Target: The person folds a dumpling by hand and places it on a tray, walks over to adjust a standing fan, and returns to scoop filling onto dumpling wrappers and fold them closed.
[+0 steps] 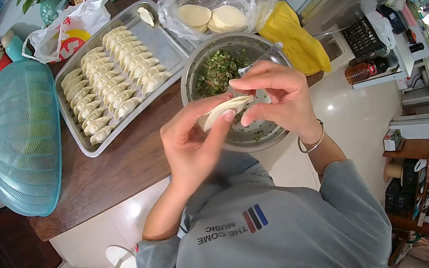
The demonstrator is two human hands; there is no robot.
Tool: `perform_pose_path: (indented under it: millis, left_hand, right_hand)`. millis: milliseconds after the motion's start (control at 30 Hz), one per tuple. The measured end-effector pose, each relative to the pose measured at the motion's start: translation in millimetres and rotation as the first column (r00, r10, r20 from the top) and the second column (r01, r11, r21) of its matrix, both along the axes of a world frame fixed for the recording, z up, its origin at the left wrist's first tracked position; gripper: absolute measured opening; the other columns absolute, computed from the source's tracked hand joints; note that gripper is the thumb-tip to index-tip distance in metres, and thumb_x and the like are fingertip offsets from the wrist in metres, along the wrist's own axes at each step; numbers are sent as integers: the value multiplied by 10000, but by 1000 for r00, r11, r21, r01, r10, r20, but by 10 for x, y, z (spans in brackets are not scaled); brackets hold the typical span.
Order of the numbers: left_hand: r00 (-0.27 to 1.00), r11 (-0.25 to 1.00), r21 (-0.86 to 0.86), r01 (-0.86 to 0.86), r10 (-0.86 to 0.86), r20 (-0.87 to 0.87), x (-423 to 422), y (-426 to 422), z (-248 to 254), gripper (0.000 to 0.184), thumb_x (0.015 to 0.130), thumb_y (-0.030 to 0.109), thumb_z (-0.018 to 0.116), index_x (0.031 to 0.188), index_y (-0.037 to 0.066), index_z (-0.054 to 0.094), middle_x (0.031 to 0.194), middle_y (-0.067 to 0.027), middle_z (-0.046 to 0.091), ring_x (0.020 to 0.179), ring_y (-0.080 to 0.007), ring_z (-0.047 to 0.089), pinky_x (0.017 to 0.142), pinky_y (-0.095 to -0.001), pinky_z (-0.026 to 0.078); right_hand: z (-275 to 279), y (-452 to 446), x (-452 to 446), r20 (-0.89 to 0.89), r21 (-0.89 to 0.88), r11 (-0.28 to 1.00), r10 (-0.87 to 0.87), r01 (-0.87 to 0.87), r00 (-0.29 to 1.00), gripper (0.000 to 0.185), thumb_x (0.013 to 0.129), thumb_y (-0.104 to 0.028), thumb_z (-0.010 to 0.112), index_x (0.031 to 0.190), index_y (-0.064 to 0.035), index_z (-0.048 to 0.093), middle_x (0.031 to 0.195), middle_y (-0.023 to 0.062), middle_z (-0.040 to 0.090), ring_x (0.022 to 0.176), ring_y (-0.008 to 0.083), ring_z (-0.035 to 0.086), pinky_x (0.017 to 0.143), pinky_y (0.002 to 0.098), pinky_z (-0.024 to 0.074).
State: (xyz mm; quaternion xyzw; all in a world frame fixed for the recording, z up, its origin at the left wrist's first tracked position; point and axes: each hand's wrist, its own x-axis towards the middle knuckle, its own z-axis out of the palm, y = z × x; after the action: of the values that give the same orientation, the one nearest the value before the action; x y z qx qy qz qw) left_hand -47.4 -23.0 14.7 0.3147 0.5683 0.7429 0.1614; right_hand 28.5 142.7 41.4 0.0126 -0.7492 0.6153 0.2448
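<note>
Over the metal bowl, my left hand pinches a folded dumpling between thumb and fingers, its pale wrapper bent into a half-moon. My right hand is just right of it, thumb and forefinger apart around the dumpling's right end; whether they touch it I cannot tell. Chopped green filling lies in the bowl below. A spoon handle leans over the bowl's far right rim, partly behind my right hand.
Left of the bowl, a metal tray holds rows of dumplings. Round wrappers lie in a clear plastic bag behind the bowl. A yellow cloth is at the right, a blue mesh cover at far left, on a wooden table.
</note>
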Motion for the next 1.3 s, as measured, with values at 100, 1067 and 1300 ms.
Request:
perform_pose_path:
  millis: [100,1067,1300]
  left_hand:
    - [994,1000,16,-12,13,-112,-11,12,-20,186,850,-24,659,1035,-42,651,1005,-111,684,820,-99,621,682,-213,492]
    - [993,965,-260,36,-64,-97,14,-37,60,462,786,-25,723,1198,-43,516,1114,-156,640,1028,-200,642,815,-276,540]
    - [978,997,-77,-27,11,-209,14,53,8,476,764,28,759,1200,32,569,1017,-110,709,930,-141,680,668,-215,517]
  right_hand:
    - [9,6,-8,-3,108,993,-47,47,999,290,638,-54,833,916,-45,748,822,61,683,757,150,624,653,251,483]
    - [75,106,4,-9,300,954,30,-26,1000,224,666,-33,801,883,-59,752,784,57,663,687,156,604,601,256,465]
    - [89,74,-7,-172,364,927,-30,92,985,117,687,-2,766,794,-39,737,740,57,662,649,163,595,565,266,462]
